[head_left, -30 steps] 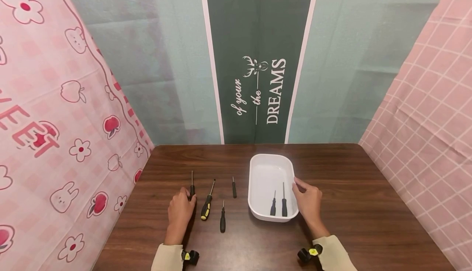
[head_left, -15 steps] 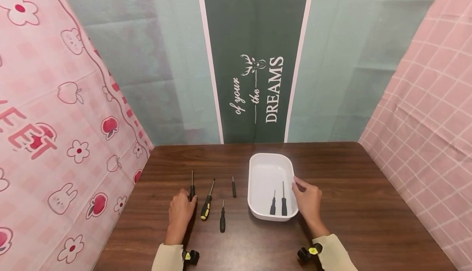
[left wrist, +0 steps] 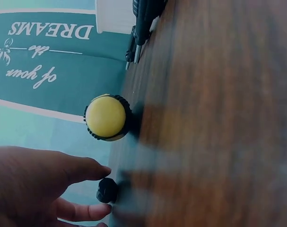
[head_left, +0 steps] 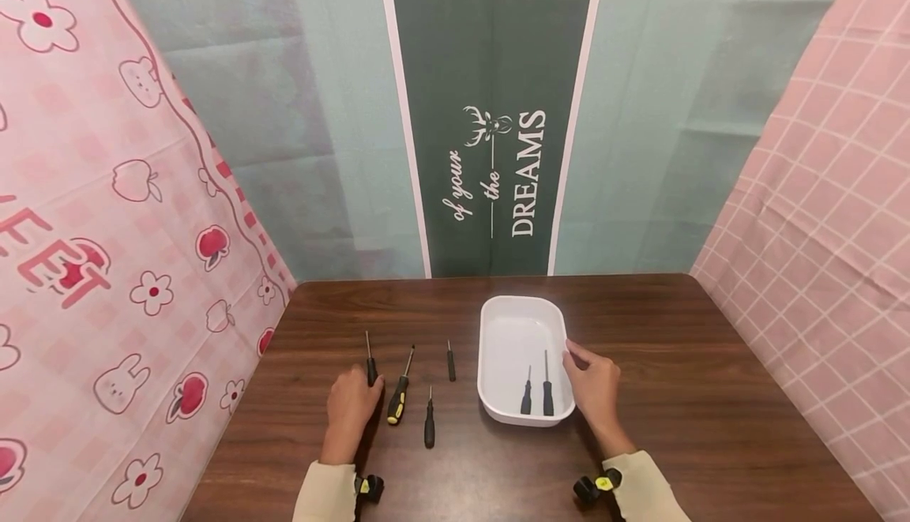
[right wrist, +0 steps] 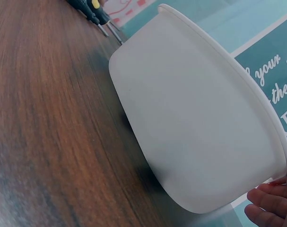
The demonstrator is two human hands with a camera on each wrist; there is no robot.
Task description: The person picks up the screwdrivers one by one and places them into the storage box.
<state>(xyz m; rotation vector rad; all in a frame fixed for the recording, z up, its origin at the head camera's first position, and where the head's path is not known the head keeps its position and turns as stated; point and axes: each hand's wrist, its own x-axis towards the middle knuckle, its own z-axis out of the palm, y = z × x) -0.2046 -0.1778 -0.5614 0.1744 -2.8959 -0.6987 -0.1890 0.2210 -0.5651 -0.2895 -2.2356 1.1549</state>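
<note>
My left hand (head_left: 351, 399) has its thumb and fingers on either side of the black handle of a screwdriver (head_left: 371, 368) at the left of the table. In the left wrist view the handle's end (left wrist: 107, 190) shows between thumb and finger, close to the tabletop. My right hand (head_left: 597, 388) pinches the right rim of a white tray (head_left: 513, 340); its curled fingers (right wrist: 271, 205) show at the tray's edge in the right wrist view. Inside the tray lie two dark-handled screwdrivers, a shorter one (head_left: 526, 399) and a longer one (head_left: 548, 397).
Between left hand and tray lie a black-and-yellow screwdriver (head_left: 399, 402), a black screwdriver (head_left: 430, 421) and a slim small screwdriver (head_left: 451, 364). The brown wooden table (head_left: 675, 396) ends at hanging cloths behind and on both sides.
My left hand has shifted slightly toward me and to the right, and the screwdriver in it has turned a little, its tip now farther left. The right hand and tray stay put.
</note>
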